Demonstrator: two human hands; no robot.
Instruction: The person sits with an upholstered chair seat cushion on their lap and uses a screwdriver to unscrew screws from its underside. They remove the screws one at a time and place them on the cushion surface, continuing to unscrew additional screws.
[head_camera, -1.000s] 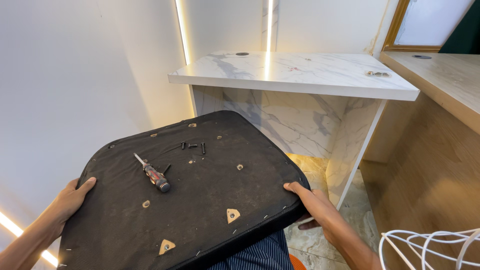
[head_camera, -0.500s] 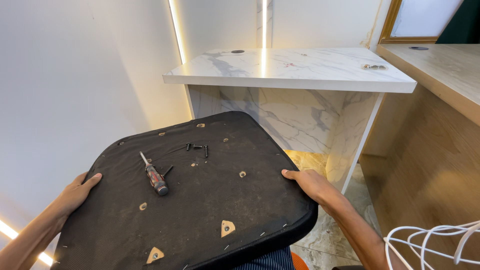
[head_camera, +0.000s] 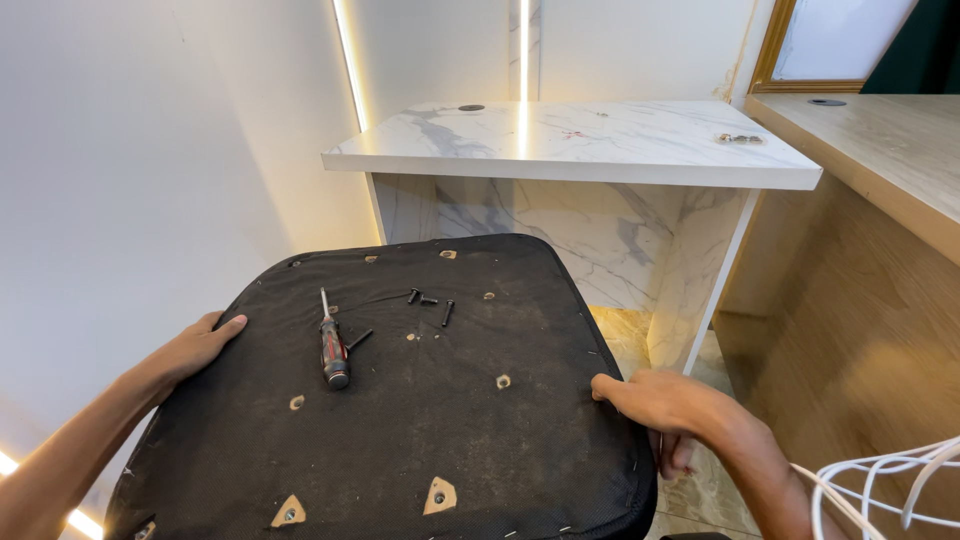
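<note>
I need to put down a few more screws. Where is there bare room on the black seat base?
Bare: the near middle of the seat base, between screwdriver and right hand. Crowded: the far part, around the loose screws.

One seat cushion (head_camera: 420, 430), one screwdriver (head_camera: 332, 350), four loose black screws (head_camera: 430, 302), two hands (head_camera: 200, 345)

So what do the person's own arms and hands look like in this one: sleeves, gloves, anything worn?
Both forearms are bare to the frame edge, with no sleeves in view. The left hand and right hand wear no gloves; no rings, watch or bands are visible.
</note>
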